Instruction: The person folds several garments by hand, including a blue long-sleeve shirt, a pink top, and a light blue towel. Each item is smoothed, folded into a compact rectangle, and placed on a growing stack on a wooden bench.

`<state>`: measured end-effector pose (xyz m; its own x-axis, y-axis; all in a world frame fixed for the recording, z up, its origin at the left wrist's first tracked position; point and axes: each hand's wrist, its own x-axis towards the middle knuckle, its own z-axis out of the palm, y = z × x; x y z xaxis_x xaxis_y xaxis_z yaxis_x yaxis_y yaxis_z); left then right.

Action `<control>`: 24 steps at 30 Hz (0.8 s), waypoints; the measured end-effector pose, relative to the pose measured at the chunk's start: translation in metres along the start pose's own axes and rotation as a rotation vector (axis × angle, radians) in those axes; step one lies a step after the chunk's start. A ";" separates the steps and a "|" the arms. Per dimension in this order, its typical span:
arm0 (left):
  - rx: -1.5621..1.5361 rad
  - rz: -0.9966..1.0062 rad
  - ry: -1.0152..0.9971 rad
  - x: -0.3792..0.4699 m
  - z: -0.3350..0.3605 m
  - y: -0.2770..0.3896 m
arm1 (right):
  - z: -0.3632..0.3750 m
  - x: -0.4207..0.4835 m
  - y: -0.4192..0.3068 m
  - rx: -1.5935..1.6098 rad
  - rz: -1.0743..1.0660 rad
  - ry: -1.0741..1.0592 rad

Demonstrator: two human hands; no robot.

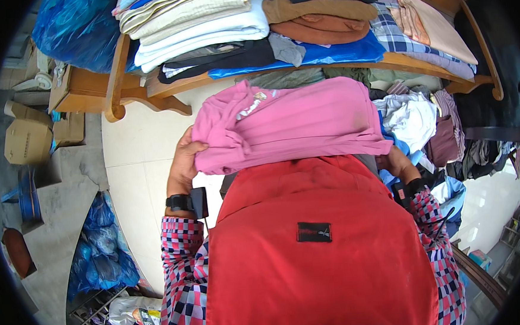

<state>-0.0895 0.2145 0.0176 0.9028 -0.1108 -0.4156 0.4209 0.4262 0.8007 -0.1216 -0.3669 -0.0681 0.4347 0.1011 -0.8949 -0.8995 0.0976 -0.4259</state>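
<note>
A pink knit garment [293, 120] with a small printed design is folded into a wide, loose bundle in front of me. My left hand [185, 156] grips its left end, thumb on top of the cloth. At the lower right corner, my right hand [396, 161] holds the other end, its fingers mostly hidden under the fabric. The bundle's near edge lies over the top of my red apron [315, 257].
Ahead stands a wooden bench [170, 85] with stacks of folded cloth: white towels [203, 41], brown garments [320, 18] and a checked cloth [385, 27]. Loose clothes [411, 113] are heaped at my right. Blue plastic bags [100, 252] and a cardboard box [28, 136] are on the left.
</note>
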 end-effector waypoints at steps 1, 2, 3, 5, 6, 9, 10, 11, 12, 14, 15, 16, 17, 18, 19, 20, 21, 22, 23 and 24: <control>0.011 -0.018 0.017 -0.001 0.002 0.005 | 0.007 -0.003 0.003 -0.086 -0.078 0.029; 0.006 -0.026 0.017 -0.002 0.006 0.010 | 0.017 -0.008 0.003 -0.080 -0.207 0.022; -0.013 -0.023 -0.018 -0.001 0.010 0.015 | 0.028 -0.011 -0.002 -0.005 -0.325 0.045; 0.014 -0.006 0.013 -0.001 0.022 0.027 | 0.039 -0.031 -0.019 0.207 -0.491 -0.134; 0.029 0.003 0.012 0.000 0.027 0.033 | 0.044 -0.038 -0.032 0.251 -0.522 -0.160; 0.049 0.021 0.016 0.002 0.040 0.046 | 0.053 -0.062 -0.054 0.144 -0.364 -0.157; 0.056 0.017 0.015 0.001 0.042 0.048 | 0.064 -0.064 -0.050 0.208 -0.448 -0.036; 0.051 0.029 -0.005 0.001 0.044 0.049 | 0.070 -0.066 -0.050 0.049 -0.500 0.010; 0.059 0.026 0.009 0.000 0.047 0.049 | 0.076 -0.067 -0.050 -0.102 -0.542 0.054; 0.082 0.031 0.032 0.001 0.051 0.050 | 0.087 -0.069 -0.054 -0.030 -0.582 -0.006; 0.102 0.022 0.076 0.002 0.053 0.052 | 0.087 -0.073 -0.062 0.010 -0.582 -0.022; 0.097 0.068 0.025 0.004 0.056 0.056 | 0.085 -0.077 -0.076 0.041 -0.587 -0.068; 0.107 0.081 0.017 0.008 0.058 0.064 | 0.083 -0.083 -0.092 0.075 -0.584 -0.115; 0.128 0.088 0.042 0.012 0.060 0.074 | 0.082 -0.087 -0.109 0.109 -0.655 -0.084; 0.114 0.115 -0.009 0.016 0.062 0.084 | 0.080 -0.092 -0.129 0.143 -0.756 -0.109; 0.108 0.145 -0.027 0.021 0.064 0.094 | 0.076 -0.101 -0.149 0.159 -0.798 -0.129; 0.092 0.192 -0.059 0.024 0.064 0.103 | 0.072 -0.111 -0.163 0.172 -0.868 -0.211; 0.053 0.211 -0.115 0.024 0.064 0.107 | 0.071 -0.117 -0.168 0.177 -0.885 -0.203; 0.085 0.191 -0.050 0.024 0.064 0.108 | 0.070 -0.122 -0.171 0.181 -0.897 -0.197; 0.097 0.186 -0.042 0.024 0.062 0.106 | 0.070 -0.123 -0.172 0.190 -0.922 -0.207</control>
<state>-0.0180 0.2013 0.1191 0.9678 -0.0762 -0.2399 0.2511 0.3546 0.9006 -0.0172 -0.3264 0.1245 0.9826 0.0755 -0.1698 -0.1858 0.3825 -0.9051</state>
